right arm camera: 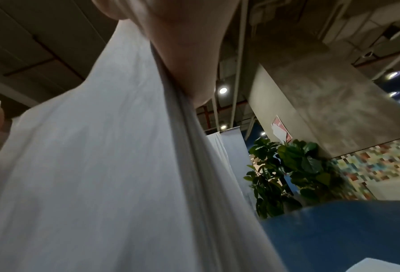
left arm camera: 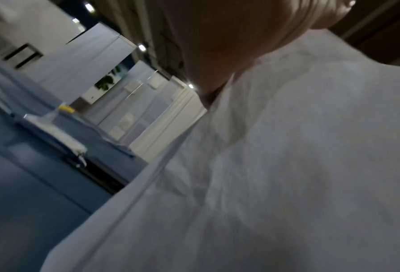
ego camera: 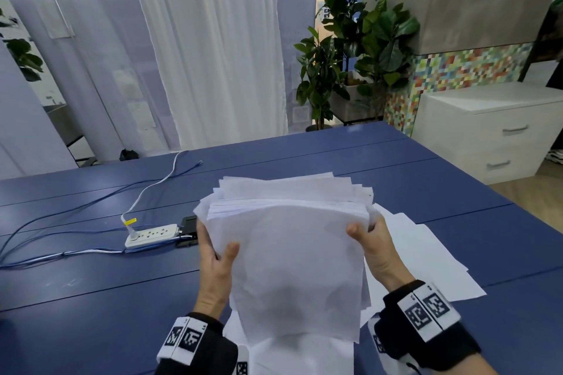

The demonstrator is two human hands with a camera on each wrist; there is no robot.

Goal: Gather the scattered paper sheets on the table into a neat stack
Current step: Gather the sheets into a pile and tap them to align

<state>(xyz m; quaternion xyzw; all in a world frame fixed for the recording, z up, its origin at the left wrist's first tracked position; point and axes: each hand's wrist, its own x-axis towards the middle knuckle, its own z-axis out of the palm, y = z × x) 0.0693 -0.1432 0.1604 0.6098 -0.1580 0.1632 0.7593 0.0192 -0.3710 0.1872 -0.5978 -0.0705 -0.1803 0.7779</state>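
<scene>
Here, mid-task: squaring-up step. I hold the paper stack upright-ish above the blue table, tilted away from me, one hand per side edge.

L hand: thumb curled over the front sheet, fingers behind the stack (hidden in head view); it grips the left edge. R hand: thumb over the front at the upper right, fingers wrapped behind; it grips the right edge. Both wrist views are mostly filled by white paper w/ a thumb pressed on it, so the grips are firm on both sides.

Stack condition: not yet neat. Top edges are fanned, several sheets stand proud at the back, and one corner juts out at the upper left.

Loose sheets lie flat on the table to my right, partly under the R wrist; more white sheets lie at the near edge below the stack. So gathering is, by my judgement, about two-thirds done.

Next move calls for: slackening both grips enough for the sheets to slide, tapping the bottom edge on the table to align, then setting the stack down and adding the remaining sheets. Risk: too loose a hold and the thin sheets spill.

Power strip and cables sit to the left, apart from the paper.
</scene>
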